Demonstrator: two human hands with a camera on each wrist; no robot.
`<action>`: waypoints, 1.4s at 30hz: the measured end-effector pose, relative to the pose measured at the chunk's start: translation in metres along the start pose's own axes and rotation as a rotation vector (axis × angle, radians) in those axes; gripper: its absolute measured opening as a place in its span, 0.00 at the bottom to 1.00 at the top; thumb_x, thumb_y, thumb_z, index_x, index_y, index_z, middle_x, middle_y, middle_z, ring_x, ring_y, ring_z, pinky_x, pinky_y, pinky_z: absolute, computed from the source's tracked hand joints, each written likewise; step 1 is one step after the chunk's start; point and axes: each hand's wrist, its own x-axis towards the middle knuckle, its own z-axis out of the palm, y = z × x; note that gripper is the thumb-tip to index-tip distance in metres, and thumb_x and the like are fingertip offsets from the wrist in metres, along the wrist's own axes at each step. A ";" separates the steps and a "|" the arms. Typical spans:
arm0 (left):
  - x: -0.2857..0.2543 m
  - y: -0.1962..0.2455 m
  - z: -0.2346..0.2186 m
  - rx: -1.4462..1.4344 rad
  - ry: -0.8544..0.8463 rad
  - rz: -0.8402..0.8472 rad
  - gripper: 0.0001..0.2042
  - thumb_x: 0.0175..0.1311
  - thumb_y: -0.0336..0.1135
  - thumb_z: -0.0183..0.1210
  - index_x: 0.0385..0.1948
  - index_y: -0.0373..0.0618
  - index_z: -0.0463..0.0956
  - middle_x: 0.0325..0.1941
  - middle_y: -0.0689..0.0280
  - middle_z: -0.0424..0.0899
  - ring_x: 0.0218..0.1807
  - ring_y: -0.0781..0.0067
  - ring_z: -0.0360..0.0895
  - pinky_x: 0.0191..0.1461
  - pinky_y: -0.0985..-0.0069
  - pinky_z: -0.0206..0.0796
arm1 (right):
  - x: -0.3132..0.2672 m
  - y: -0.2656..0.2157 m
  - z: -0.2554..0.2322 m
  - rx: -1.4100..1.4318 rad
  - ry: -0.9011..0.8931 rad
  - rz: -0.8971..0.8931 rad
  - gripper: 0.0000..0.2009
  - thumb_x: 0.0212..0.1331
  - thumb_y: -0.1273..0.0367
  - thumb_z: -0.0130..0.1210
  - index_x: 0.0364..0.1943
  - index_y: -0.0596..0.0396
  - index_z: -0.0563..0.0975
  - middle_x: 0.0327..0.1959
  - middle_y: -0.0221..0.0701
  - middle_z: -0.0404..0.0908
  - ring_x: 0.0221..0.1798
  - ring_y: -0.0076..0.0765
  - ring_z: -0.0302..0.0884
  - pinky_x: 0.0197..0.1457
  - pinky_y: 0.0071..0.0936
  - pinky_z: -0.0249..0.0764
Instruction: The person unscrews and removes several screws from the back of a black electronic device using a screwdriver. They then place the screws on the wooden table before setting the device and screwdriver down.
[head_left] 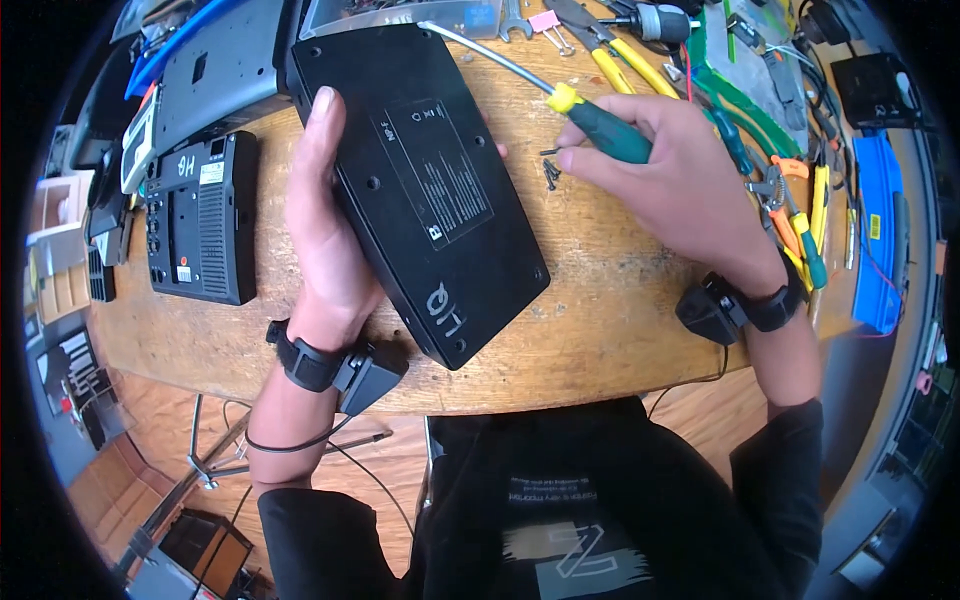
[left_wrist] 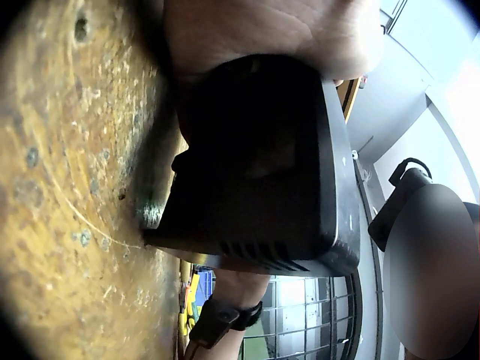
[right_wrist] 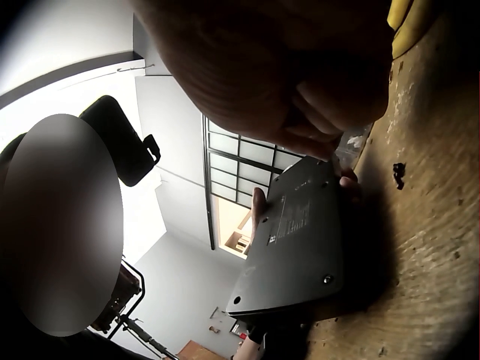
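Observation:
My left hand (head_left: 328, 225) grips a flat black device case (head_left: 455, 190) by its long left side, thumb along the edge. The case is tilted over the table with its labelled underside up, showing screw holes near the edges and "HQ" marked in a corner. In the left wrist view, the case's (left_wrist: 247, 172) vented end is near the wood. My right hand (head_left: 690, 185) holds a screwdriver (head_left: 610, 128) by its green and yellow handle, shaft toward the case's far corner. Below its fingertips lie several small dark screws (head_left: 551, 176), also seen in the right wrist view as a dark cluster (right_wrist: 399, 175).
A second black device (head_left: 203, 215) marked "HQ" lies at left, with a larger black casing (head_left: 220, 65) behind it. A clear plastic bin (head_left: 400, 15) stands at the back. Yellow-handled pliers (head_left: 625, 60) and other tools crowd the right, beside a blue case (head_left: 878, 235).

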 end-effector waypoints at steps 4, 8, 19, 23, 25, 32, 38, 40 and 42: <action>-0.005 0.003 0.005 0.105 0.042 0.050 0.36 0.78 0.64 0.42 0.67 0.36 0.67 0.59 0.48 0.84 0.56 0.57 0.87 0.59 0.63 0.82 | 0.006 -0.019 0.003 -0.072 -0.059 0.117 0.09 0.64 0.68 0.66 0.39 0.61 0.83 0.24 0.24 0.75 0.28 0.17 0.68 0.33 0.23 0.66; -0.003 0.000 0.001 -0.161 0.047 0.044 0.30 0.79 0.58 0.46 0.63 0.37 0.71 0.52 0.54 0.86 0.49 0.65 0.88 0.57 0.67 0.82 | 0.013 -0.023 0.010 -0.117 -0.041 0.060 0.07 0.62 0.70 0.66 0.38 0.61 0.83 0.24 0.27 0.77 0.28 0.18 0.70 0.33 0.24 0.68; -0.001 -0.002 -0.002 -0.060 0.108 0.063 0.28 0.79 0.57 0.46 0.60 0.39 0.74 0.52 0.57 0.87 0.49 0.71 0.87 0.55 0.74 0.80 | 0.024 -0.018 0.024 -0.200 0.066 -0.066 0.07 0.55 0.71 0.67 0.34 0.61 0.84 0.21 0.36 0.80 0.23 0.25 0.75 0.34 0.26 0.73; 0.000 -0.003 -0.006 -0.122 0.067 0.064 0.26 0.80 0.56 0.46 0.59 0.39 0.75 0.52 0.59 0.87 0.48 0.72 0.87 0.54 0.75 0.80 | 0.023 -0.015 0.026 -0.284 0.094 -0.192 0.07 0.56 0.71 0.67 0.35 0.60 0.84 0.22 0.35 0.81 0.22 0.31 0.78 0.32 0.26 0.73; 0.000 -0.004 -0.004 -0.127 0.078 0.074 0.26 0.79 0.56 0.47 0.58 0.40 0.75 0.51 0.59 0.87 0.47 0.73 0.87 0.53 0.75 0.81 | 0.023 -0.013 0.029 -0.254 0.109 -0.208 0.07 0.57 0.70 0.67 0.36 0.59 0.84 0.21 0.35 0.80 0.22 0.31 0.77 0.32 0.26 0.72; -0.002 -0.003 0.002 -0.083 0.098 0.074 0.25 0.78 0.56 0.49 0.58 0.41 0.75 0.50 0.60 0.87 0.47 0.73 0.86 0.53 0.76 0.80 | 0.014 -0.019 0.029 -0.207 0.104 -0.181 0.09 0.59 0.68 0.70 0.37 0.59 0.85 0.22 0.39 0.78 0.22 0.34 0.75 0.30 0.28 0.70; 0.000 0.000 0.004 -0.090 0.084 0.042 0.27 0.79 0.57 0.46 0.59 0.39 0.74 0.51 0.57 0.86 0.49 0.66 0.87 0.56 0.69 0.81 | 0.018 -0.013 0.021 -0.092 0.160 -0.349 0.09 0.59 0.66 0.68 0.36 0.58 0.86 0.23 0.43 0.82 0.24 0.47 0.81 0.32 0.33 0.74; 0.000 0.001 0.002 -0.266 -0.014 -0.003 0.29 0.79 0.58 0.45 0.60 0.37 0.73 0.51 0.55 0.86 0.50 0.63 0.87 0.57 0.66 0.82 | 0.013 -0.024 0.004 -0.171 0.145 -0.231 0.12 0.60 0.67 0.70 0.43 0.59 0.85 0.31 0.35 0.86 0.31 0.31 0.82 0.39 0.26 0.76; 0.002 -0.001 0.000 -0.195 -0.026 -0.021 0.32 0.79 0.60 0.44 0.62 0.36 0.72 0.52 0.53 0.86 0.52 0.58 0.88 0.59 0.63 0.82 | 0.010 -0.030 -0.016 -0.221 0.143 -0.179 0.14 0.62 0.68 0.70 0.48 0.59 0.85 0.38 0.30 0.87 0.38 0.22 0.82 0.45 0.22 0.77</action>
